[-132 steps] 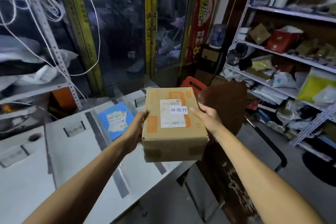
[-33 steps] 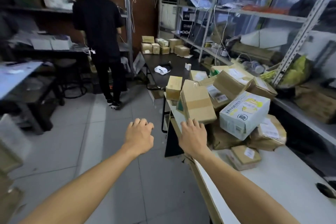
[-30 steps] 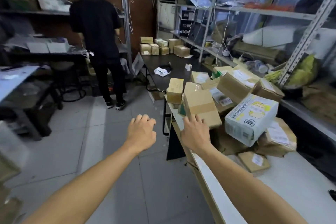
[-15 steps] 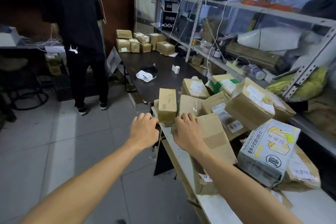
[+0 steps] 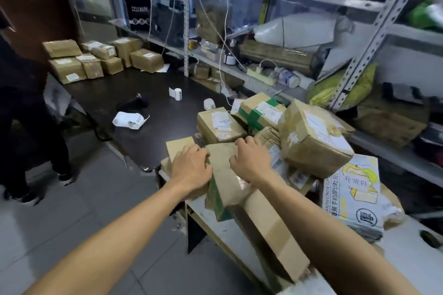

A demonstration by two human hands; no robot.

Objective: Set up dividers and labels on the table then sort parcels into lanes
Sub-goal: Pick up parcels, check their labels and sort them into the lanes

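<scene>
Both hands, left (image 5: 190, 170) and right (image 5: 251, 160), curled around the taped parcel (image 5: 225, 175) between them.

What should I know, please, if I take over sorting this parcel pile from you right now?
Left hand: fingers curled over the top of a small brown box at the white table's corner.
Right hand: grips the taped box beside it.
The parcel pile is heaped behind them, unsorted.
No dividers or lanes are in view here.
Left: lift a parcel and carry it to its lane.
</scene>
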